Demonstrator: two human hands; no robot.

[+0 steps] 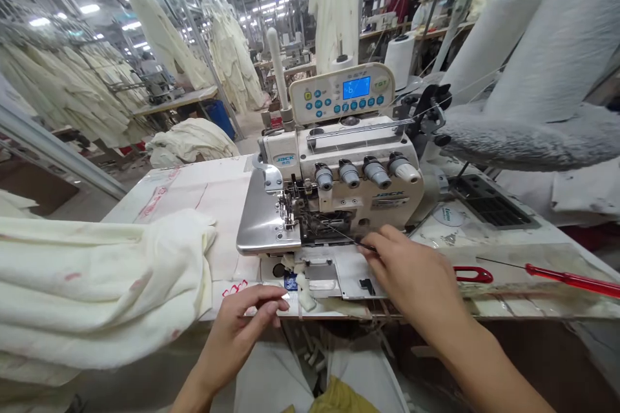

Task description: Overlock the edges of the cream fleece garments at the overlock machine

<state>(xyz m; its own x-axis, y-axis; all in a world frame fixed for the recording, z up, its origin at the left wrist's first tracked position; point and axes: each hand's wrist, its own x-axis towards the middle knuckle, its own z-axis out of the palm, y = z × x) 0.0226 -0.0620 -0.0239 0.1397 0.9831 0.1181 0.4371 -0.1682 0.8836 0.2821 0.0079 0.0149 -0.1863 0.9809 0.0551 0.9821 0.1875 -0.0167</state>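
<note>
An overlock sewing machine (361,171) stands in front of me, its front cover (356,271) swung down and the looper area (329,222) exposed. My right hand (407,271) is closed around a pair of thin tweezers (346,236), whose tip reaches into that opening from the right. Below the metal sewing plate (261,219), my left hand (252,316) hangs by the table's front edge. Its thumb and index finger are pinched together; whatever lies between them is too small to make out. Pale cloth scraps (305,293) sit just right of its fingertips.
Cream fabric (106,284) is heaped over the table's left side. Right of the machine lie a red-handled screwdriver (571,279) and a red-handled tool (475,274). Large white thread cones (547,58) tower at the back right. Cream garments (62,84) hang at the far left.
</note>
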